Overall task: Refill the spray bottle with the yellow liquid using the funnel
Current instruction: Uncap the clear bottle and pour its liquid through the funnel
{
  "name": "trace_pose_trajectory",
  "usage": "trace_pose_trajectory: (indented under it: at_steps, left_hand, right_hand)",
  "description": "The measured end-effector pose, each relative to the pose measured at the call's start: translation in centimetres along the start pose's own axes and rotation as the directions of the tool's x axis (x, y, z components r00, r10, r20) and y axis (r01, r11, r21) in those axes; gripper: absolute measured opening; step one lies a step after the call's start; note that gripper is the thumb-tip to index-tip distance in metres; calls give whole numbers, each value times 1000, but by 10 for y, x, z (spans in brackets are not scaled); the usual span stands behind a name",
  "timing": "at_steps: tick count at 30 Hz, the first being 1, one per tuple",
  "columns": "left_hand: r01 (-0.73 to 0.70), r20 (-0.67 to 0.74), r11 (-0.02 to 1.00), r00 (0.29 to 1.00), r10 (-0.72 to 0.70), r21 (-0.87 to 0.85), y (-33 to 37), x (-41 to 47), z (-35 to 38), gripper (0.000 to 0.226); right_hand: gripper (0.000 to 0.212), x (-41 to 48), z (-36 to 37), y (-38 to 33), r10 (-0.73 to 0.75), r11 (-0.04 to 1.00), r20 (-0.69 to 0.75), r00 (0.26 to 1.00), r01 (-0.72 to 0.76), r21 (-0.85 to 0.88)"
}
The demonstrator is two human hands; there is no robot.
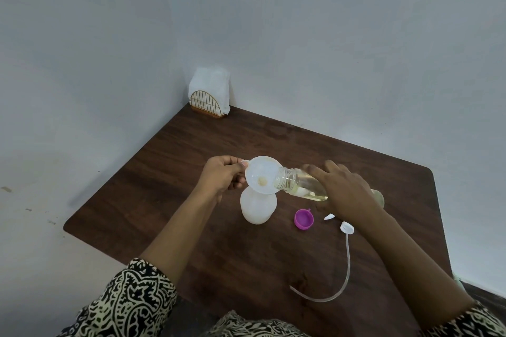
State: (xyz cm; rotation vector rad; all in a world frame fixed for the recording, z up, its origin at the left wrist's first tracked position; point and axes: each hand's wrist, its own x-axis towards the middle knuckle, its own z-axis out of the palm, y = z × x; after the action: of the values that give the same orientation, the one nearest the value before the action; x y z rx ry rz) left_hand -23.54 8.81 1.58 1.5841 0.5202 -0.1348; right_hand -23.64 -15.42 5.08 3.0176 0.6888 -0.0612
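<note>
A white translucent spray bottle [257, 208] stands uncapped on the dark wooden table [169, 172]. A white funnel [261, 174] sits in its neck, and my left hand [223, 175] pinches the funnel's tab at the left rim. My right hand [347, 191] grips a clear bottle of yellow liquid [298, 182], tipped almost level with its open mouth over the funnel's right rim. A small pool of yellow liquid lies at the funnel's hole.
A purple cap [304, 219] lies on the table right of the spray bottle. The spray head with its long curved dip tube [347, 262] lies near my right forearm. A napkin holder [209, 97] stands in the far corner against the wall.
</note>
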Motion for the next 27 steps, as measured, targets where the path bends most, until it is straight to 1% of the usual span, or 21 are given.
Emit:
trace_pose_trajectory:
  at_steps: [27]
  left_hand:
    - [-7,9,1000,1000,7,-24,-3,1,-2,9]
  right_hand:
    - [73,-1,-4,-2,-2,1000,27,1000,3,-16]
